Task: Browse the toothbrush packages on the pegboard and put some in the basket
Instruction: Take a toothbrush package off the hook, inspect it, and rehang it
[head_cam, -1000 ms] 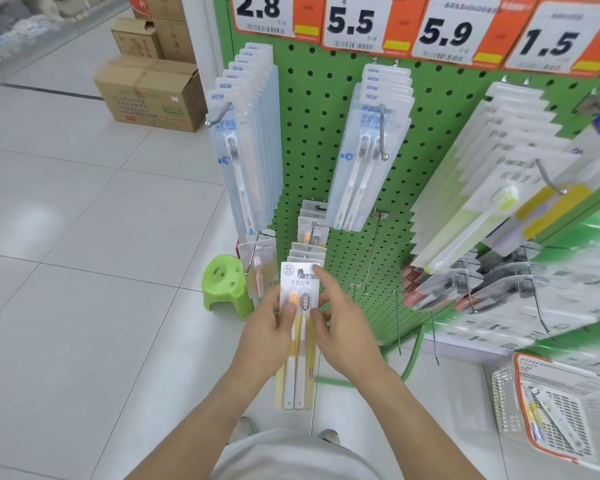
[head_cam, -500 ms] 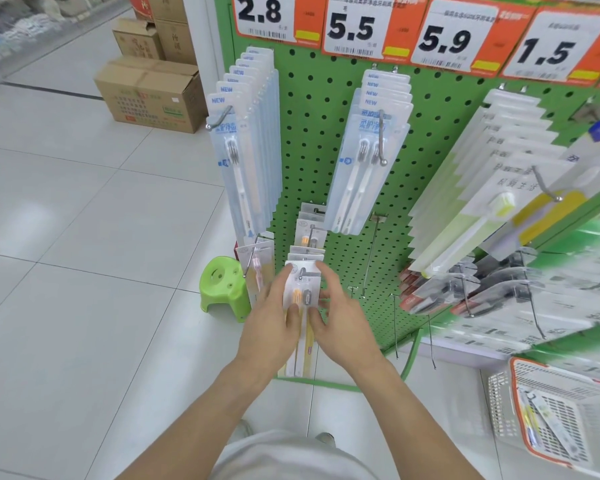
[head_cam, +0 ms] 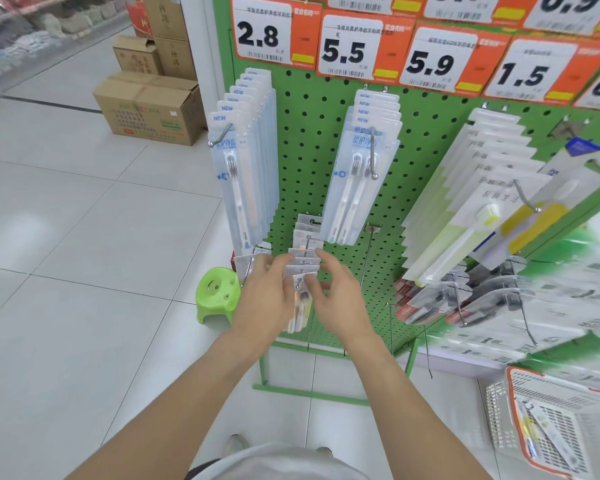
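Low on the green pegboard (head_cam: 305, 140), both hands reach to a row of small toothbrush packages (head_cam: 303, 263) hanging on a peg. Left hand (head_cam: 267, 299) lies along the left edge of the front package (head_cam: 300, 303), its fingers (head_cam: 274, 263) curled against the card tops; whether they actually pinch the package cannot be told, since the hand hides that edge. Right hand (head_cam: 340, 299) is just right of the same package, fingers (head_cam: 326, 258) spread and loosely bent, the uppermost fingertip touching the cards behind. Above the fingers hang taller blue-white toothbrush packs (head_cam: 246, 174) and a second bunch (head_cam: 361, 174), under orange price tags (head_cam: 274, 36). Left of the fingers a green stool (head_cam: 217, 296) stands on the tiled floor. Far right and below, an orange-rimmed basket (head_cam: 499, 403) holds a few packages (head_cam: 537, 434).
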